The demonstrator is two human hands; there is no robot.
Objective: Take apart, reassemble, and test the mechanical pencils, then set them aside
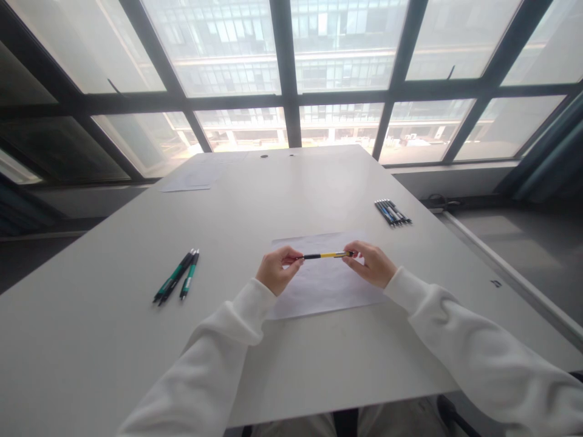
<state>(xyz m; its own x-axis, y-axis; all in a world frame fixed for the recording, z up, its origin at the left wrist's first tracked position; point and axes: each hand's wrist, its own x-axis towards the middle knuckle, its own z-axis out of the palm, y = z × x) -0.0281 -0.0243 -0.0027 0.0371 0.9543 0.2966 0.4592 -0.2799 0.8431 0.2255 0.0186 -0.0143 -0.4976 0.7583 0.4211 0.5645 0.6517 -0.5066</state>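
A yellow and black pen [325,255] is held level between both hands, just above a white sheet of paper [323,291] on the white table [118,340]. My left hand [276,270] pinches its dark left end. Fingers of my right hand [371,264] grip its right end. Both sleeves are white.
Three green and black pens [177,277] lie on the table to the left. Several dark pens [392,212] lie in a row at the right. More paper [191,179] rests at the far left corner. Large windows stand behind the table, with floor to the right.
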